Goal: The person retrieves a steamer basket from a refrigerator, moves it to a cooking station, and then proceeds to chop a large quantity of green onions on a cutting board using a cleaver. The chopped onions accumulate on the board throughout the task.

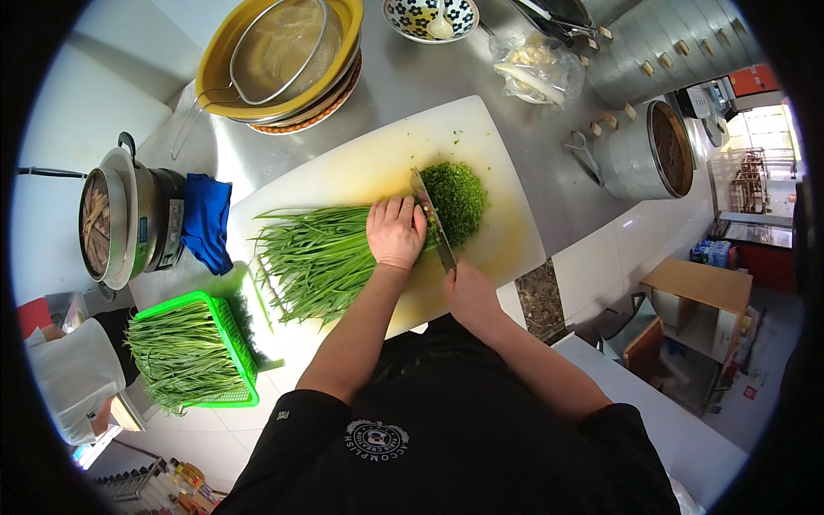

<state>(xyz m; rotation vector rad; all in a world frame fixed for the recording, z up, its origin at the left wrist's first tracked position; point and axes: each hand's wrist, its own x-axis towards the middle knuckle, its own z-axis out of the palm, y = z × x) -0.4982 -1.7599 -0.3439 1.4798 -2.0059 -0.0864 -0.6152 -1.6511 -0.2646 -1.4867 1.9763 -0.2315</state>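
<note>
My left hand (396, 233) presses down on a thick bunch of long green chives (322, 257), which lies across a white plastic cutting board (515, 219). In my right hand (471, 293) is the handle of a kitchen knife (435, 222); its blade stands at the cut end of the bunch, close beside my left fingers, with green bits stuck to it. A mound of finely chopped chives (456, 201) lies on the board just right of the blade. The knife's handle is hidden inside my fist.
A green plastic basket (241, 347) of more chives stands at the left, near a blue cloth (207, 222) and an electric pot (151, 212). Behind the board are a yellow basin (215, 96) with a strainer, a patterned bowl (393, 26) and metal steamers (627, 154). Another person (77, 373) stands far left.
</note>
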